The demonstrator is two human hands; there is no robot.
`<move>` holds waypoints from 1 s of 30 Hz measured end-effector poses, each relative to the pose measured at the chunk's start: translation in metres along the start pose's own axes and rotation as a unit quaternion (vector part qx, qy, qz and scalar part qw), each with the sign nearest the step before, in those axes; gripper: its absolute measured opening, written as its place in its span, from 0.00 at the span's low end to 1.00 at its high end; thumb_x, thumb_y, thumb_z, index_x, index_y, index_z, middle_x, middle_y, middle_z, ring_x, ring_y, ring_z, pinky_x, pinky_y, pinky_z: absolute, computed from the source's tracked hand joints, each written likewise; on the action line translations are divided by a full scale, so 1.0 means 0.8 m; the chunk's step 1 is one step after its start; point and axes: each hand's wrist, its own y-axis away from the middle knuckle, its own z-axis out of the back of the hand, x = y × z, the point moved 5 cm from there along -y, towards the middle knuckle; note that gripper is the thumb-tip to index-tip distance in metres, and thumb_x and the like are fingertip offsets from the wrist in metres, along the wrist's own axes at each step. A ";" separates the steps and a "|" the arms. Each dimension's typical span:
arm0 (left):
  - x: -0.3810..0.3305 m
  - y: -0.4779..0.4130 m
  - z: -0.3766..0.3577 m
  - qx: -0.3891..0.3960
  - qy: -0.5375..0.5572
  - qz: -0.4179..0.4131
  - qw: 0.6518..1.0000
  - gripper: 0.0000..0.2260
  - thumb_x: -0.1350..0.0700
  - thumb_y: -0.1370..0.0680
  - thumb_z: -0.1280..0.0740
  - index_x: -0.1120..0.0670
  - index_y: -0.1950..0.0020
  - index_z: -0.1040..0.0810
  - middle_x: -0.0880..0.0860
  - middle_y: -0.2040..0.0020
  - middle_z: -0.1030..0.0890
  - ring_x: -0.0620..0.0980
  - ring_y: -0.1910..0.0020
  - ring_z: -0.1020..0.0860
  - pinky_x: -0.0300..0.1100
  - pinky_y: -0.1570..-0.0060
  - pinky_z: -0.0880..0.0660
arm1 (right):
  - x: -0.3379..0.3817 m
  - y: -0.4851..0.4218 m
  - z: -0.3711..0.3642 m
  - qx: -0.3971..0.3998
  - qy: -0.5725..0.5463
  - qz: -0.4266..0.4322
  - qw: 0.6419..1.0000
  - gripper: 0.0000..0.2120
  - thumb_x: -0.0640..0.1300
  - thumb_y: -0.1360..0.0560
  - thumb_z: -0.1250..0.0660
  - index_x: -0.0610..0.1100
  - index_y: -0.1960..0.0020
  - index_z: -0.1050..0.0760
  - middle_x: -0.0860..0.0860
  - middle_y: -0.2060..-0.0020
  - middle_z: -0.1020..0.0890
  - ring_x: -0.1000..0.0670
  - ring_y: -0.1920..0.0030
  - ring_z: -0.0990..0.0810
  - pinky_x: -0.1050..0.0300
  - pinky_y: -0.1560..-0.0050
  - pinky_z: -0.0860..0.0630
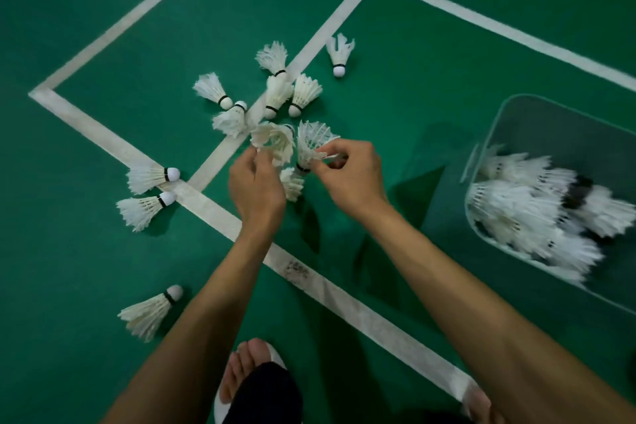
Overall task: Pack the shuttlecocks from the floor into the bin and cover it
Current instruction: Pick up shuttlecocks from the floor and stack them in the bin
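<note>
Green floor [103,251], many shuttlecocks [275,93]. My left grip [256,182] and right grip [347,175] each pinch one; hold softly, carry right to bin [488,134].

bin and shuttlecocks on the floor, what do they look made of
bin: likely clear, faintly frosted plastic; the green floor shows through its wall.
shuttlecocks: white feathers by the look, matte, with visible quills and frayed tips; rounded white base with black band, perhaps covered cork, cannot confirm.
</note>
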 end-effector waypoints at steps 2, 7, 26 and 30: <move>-0.020 0.015 -0.015 0.024 0.024 -0.001 0.999 0.13 0.58 0.19 0.40 0.59 0.63 0.29 0.51 0.68 0.32 0.41 0.73 0.38 0.42 0.68 0.40 | -0.002 0.013 0.032 -0.021 -0.001 -0.001 1.000 0.04 0.44 0.26 0.25 0.44 0.53 0.14 0.59 0.67 0.19 0.62 0.73 0.25 0.64 0.63 0.30; -0.094 0.055 -0.067 0.075 0.134 -0.041 0.987 0.12 0.57 0.22 0.40 0.54 0.66 0.32 0.48 0.71 0.33 0.46 0.68 0.37 0.47 0.67 0.40 | 0.050 0.051 0.127 -0.119 0.088 0.118 0.982 0.07 0.47 0.23 0.29 0.44 0.56 0.17 0.53 0.61 0.14 0.52 0.67 0.18 0.51 0.60 0.20; -0.155 0.261 -0.281 0.359 -0.125 -0.176 0.908 0.11 0.51 0.26 0.39 0.52 0.68 0.32 0.52 0.72 0.32 0.49 0.70 0.35 0.45 0.65 0.36 | -0.169 0.117 0.418 -0.171 0.037 -0.310 0.935 0.09 0.39 0.20 0.36 0.37 0.54 0.20 0.48 0.72 0.15 0.54 0.78 0.23 0.64 0.77 0.33; -0.140 0.248 -0.277 0.354 -0.125 -0.115 0.920 0.18 0.53 0.24 0.37 0.50 0.72 0.38 0.44 0.80 0.38 0.49 0.75 0.40 0.42 0.67 0.39 | -0.177 0.099 0.388 -0.115 0.003 -0.348 0.930 0.15 0.34 0.21 0.42 0.31 0.35 0.30 0.43 0.69 0.14 0.50 0.78 0.24 0.62 0.80 0.36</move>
